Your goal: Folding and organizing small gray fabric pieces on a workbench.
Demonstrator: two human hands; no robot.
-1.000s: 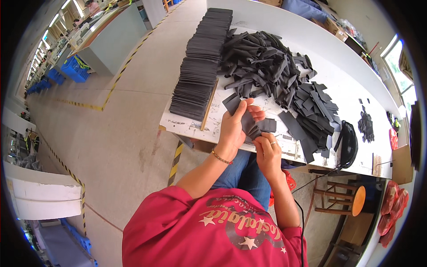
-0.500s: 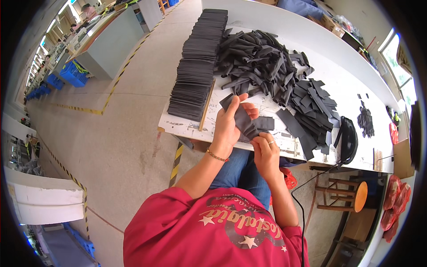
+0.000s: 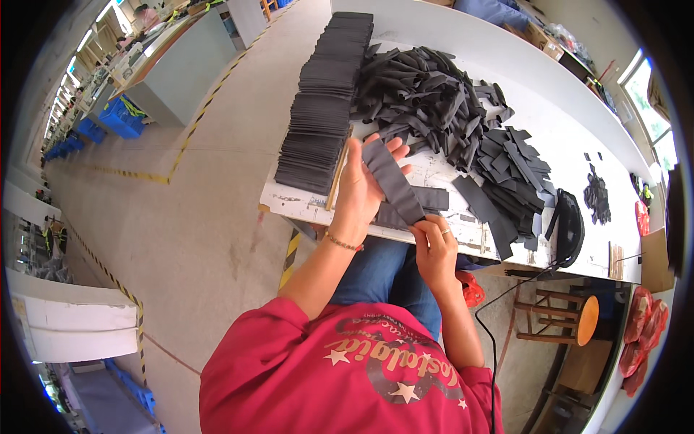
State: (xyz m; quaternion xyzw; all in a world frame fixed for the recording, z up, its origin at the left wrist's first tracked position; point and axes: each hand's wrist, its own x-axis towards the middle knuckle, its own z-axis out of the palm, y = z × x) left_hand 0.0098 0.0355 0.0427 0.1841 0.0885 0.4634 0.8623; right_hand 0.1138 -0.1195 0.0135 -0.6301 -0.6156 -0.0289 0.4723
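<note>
A flat black fabric strip slants over the table's near edge between my hands. Its upper part rests against the palm and fingers of my left hand, which is open with thumb and fingers spread. My right hand pinches the strip's lower end between thumb and fingers. Under the strip, another dark piece lies on the white table. To the left stands a long row of tightly stacked black pieces. Beyond my hands is a heap of folded or rolled black pieces.
Flat black strips are piled right of my hands. Further right are a black rounded case with a cable and a dark glove. A wooden stool stands at the right. A wooden strip edges the stacked row.
The strip was bent and gripped between my left thumb and fingers; now it lies straighter. My left hand has opened and shifted slightly left. My right hand keeps its pinch.
</note>
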